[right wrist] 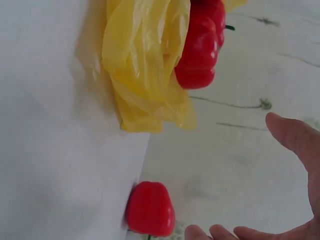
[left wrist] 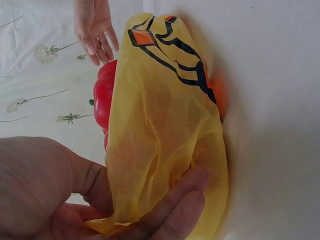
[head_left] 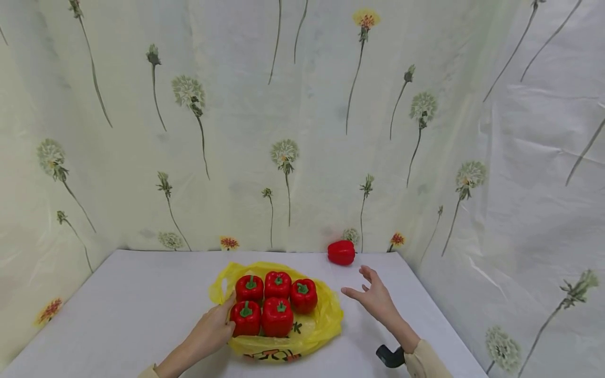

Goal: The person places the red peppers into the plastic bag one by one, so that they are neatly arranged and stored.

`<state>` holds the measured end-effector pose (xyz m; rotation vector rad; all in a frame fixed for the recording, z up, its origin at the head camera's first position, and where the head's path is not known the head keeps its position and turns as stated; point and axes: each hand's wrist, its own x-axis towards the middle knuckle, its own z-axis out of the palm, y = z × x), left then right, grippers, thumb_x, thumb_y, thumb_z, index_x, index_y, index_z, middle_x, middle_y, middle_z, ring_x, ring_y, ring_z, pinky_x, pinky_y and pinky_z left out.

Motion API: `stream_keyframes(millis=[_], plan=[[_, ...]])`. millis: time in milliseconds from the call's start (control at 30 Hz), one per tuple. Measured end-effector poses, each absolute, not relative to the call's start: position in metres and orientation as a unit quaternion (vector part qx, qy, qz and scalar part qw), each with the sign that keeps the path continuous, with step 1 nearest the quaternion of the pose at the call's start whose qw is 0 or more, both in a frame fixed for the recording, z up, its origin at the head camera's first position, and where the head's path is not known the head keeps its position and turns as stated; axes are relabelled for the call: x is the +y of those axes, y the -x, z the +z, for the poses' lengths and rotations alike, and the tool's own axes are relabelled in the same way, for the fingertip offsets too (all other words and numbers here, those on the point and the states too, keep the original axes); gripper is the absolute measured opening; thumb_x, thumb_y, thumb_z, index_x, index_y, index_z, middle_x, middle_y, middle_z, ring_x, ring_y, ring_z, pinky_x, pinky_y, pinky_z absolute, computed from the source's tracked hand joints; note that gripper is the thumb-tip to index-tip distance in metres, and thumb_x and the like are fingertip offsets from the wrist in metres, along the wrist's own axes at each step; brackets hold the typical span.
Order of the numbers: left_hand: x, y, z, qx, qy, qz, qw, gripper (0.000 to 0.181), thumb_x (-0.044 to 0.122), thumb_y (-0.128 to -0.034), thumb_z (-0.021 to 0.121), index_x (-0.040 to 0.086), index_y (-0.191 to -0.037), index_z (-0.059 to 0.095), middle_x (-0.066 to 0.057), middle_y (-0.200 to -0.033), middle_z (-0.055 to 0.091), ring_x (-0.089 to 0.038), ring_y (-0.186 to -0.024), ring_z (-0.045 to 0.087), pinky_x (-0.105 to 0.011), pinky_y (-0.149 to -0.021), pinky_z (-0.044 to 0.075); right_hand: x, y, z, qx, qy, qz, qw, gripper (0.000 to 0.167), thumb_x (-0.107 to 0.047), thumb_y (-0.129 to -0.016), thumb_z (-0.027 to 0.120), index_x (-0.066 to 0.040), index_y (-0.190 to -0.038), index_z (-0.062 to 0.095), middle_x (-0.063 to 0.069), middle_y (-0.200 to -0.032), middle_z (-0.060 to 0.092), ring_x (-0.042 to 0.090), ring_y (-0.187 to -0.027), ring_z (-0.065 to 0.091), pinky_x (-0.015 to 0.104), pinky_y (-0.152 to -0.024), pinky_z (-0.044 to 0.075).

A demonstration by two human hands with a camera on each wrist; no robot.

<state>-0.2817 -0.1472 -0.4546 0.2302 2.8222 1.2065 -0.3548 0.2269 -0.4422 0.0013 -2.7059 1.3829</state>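
Observation:
Several red bell peppers (head_left: 277,317) with green stems sit upright, close together, in a yellow plastic bag (head_left: 326,320) whose mouth is spread wide. My left hand (head_left: 211,324) grips the bag's left edge; in the left wrist view, the thumb and fingers pinch the thin yellow plastic (left wrist: 155,150). To the right of the bag, my right hand (head_left: 375,298) hovers with fingers spread and nothing in them. Beyond it, one more red bell pepper (head_left: 341,252) lies on its side near the table's back edge, apart from the right hand (right wrist: 295,190).
A white-covered table (head_left: 142,294) carries the bag. Behind and to the right hangs a pale curtain (head_left: 321,115) printed with dandelions, meeting the table's far edge. A black device (head_left: 390,356) sits at the right wrist.

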Motion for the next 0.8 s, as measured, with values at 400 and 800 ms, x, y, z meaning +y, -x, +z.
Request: stream_keyframes(millis=[400,800], plan=[[-0.147,0.281,-0.456,0.916,-0.081,0.391,0.024,0.069,-0.002,-0.0837,0.053,-0.009,-0.147,0.027,-0.002,-0.065,0.05,-0.01,-0.043,0.037,-0.022,-0.041,0.033,0.249,0.393,-0.471,-0.884,0.027,0.465,0.042,0.112,-0.052,-0.073,0.078,0.004,-0.149,0.017,0.027,-0.154,0.023,0.045,-0.14,0.028,0.054,-0.105,0.037],[-0.147,0.281,-0.458,0.914,-0.09,0.395,0.024,0.069,-0.003,-0.083,0.052,-0.011,-0.147,0.026,-0.001,-0.063,0.051,-0.009,-0.042,0.038,-0.021,-0.041,0.033,0.246,0.44,-0.49,-0.883,0.089,0.459,0.041,0.113,-0.062,-0.076,0.071,0.008,-0.148,0.018,0.03,-0.151,0.027,0.043,-0.138,0.031,0.054,-0.108,0.034]])
